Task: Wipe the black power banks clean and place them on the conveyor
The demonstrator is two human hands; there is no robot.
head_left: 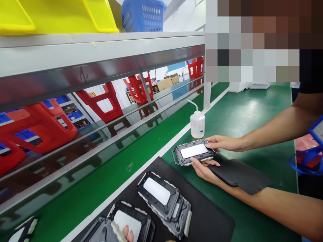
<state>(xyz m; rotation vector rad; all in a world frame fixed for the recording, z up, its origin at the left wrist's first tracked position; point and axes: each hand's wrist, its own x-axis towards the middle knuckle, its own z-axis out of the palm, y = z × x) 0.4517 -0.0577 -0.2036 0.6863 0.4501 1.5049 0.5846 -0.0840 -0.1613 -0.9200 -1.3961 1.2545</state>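
Wearer's fingertips [130,236] at bottom edge, beside nearest gray device [101,232], before white panel of second device [127,222]; which hand, and whether grasping, cannot tell. Stacked pair of devices [157,191] on black mat [205,213], on green table [254,111]. Co-worker's hands [223,142] grasp another device [185,158] near squeeze bottle [197,125].

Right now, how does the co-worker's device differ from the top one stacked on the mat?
The held device is in a co-worker's hands; the stacked device rests on another device. The held device runs nearly crosswise in view; the stacked device slants down rightward. Both: dark casing, white panel.
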